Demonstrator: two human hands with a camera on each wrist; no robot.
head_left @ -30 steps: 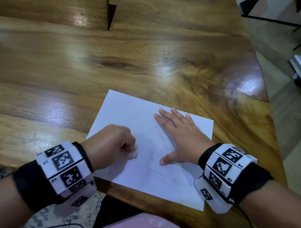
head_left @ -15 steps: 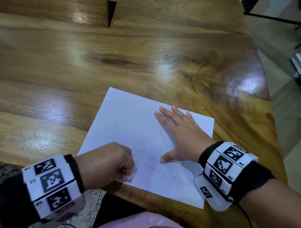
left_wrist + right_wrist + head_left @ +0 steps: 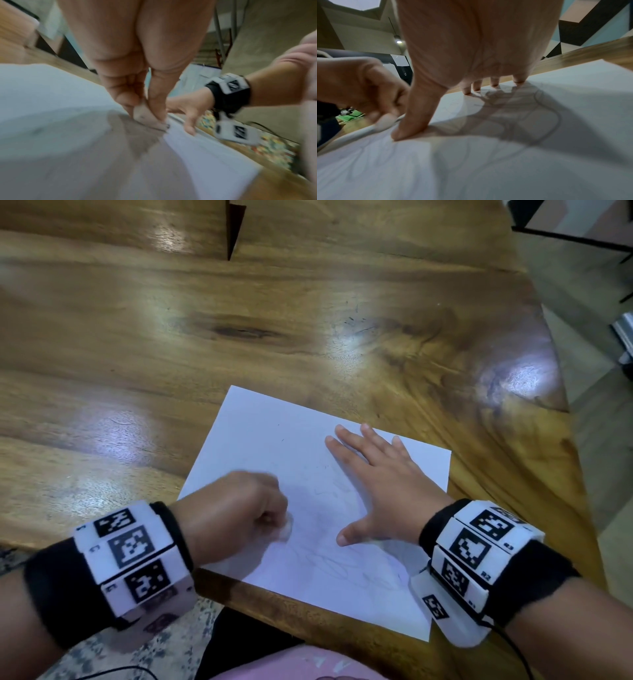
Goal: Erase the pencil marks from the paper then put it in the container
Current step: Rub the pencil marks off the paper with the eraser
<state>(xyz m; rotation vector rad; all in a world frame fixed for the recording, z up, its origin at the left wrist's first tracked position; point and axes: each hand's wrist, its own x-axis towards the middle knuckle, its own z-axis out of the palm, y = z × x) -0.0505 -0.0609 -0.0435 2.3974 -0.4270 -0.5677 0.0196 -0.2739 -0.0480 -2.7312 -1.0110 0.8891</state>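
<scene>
Pinching a small white eraser (image 3: 286, 529), your left hand (image 3: 233, 517) presses it onto the paper (image 3: 274, 446), which lies flat near the table (image 3: 137, 344) edge closest to you, at about 6 o'clock in the head view. Your right hand (image 3: 383, 486) lies spread and flat on the sheet, at 3 o'clock from the eraser, fingers straight. The head view shows only faint pencil marks (image 3: 342, 566); the right wrist view shows a darker looping line (image 3: 556, 119) under the palm's shadow (sharper there). The left wrist view, blurred, shows thumb and fingers (image 3: 126, 97) clamped round the eraser's grey, smudged tip. No view shows a container.
</scene>
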